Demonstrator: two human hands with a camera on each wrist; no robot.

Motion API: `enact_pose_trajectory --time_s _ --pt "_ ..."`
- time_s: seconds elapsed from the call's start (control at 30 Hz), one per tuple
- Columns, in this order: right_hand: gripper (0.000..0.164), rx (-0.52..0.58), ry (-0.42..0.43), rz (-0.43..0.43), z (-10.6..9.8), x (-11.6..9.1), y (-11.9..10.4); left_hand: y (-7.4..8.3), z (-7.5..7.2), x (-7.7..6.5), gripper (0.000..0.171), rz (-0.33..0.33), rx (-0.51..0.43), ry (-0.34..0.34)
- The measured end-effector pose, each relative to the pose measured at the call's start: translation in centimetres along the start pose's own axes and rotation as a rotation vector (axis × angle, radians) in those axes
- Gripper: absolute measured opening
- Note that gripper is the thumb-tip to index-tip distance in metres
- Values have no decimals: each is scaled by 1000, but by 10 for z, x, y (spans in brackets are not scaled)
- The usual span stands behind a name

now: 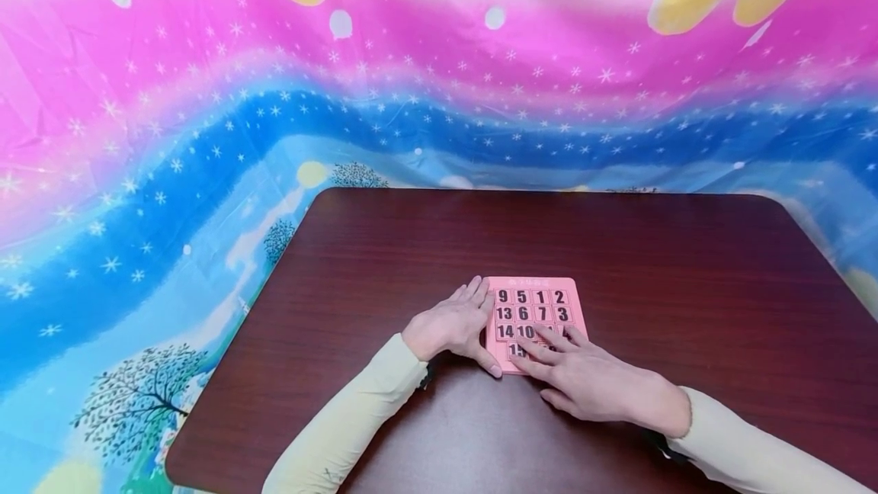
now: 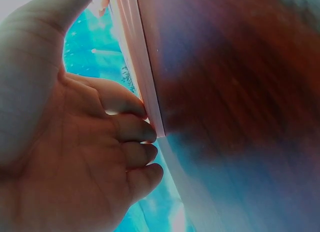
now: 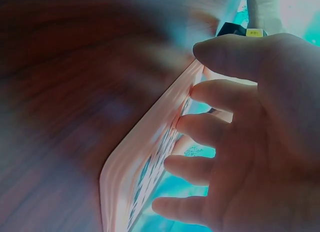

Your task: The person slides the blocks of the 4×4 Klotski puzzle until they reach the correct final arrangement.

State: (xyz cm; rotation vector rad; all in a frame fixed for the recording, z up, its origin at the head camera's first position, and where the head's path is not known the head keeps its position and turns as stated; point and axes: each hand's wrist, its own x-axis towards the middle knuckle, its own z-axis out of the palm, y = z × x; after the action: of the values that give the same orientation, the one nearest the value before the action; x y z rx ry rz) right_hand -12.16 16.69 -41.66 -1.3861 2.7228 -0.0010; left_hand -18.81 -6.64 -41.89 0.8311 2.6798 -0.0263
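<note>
A pink sliding number puzzle (image 1: 542, 286) lies flat on the table, its black-numbered tiles facing up. The rows at the top read 9 5 1 2 and 13 6 7 3. Along its left edge rests my left hand (image 1: 461, 320), thumb by the near left corner and fingers reaching up the side. In the left wrist view, the fingertips (image 2: 149, 133) are right at the puzzle's edge. My right hand (image 1: 590, 380) spreads over the lower right tiles with its fingers extended, hiding some numbers. Those fingertips (image 3: 186, 123) meet the tile face in the right wrist view.
The dark reddish-brown table (image 1: 411, 242) has rounded corners and extends well beyond the puzzle on all sides. Behind it and at the left hangs a colourful printed cloth (image 1: 384, 113) with trees and snowflakes.
</note>
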Motion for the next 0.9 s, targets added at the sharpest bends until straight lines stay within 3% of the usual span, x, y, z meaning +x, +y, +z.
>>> enact_pose_trajectory --time_s 0.43,0.9 --pt "54 49 0 2 1 -13 7 0 2 1 132 -1 -13 -15" --pt "51 35 45 12 2 17 11 0 0 0 131 5 3 -13"
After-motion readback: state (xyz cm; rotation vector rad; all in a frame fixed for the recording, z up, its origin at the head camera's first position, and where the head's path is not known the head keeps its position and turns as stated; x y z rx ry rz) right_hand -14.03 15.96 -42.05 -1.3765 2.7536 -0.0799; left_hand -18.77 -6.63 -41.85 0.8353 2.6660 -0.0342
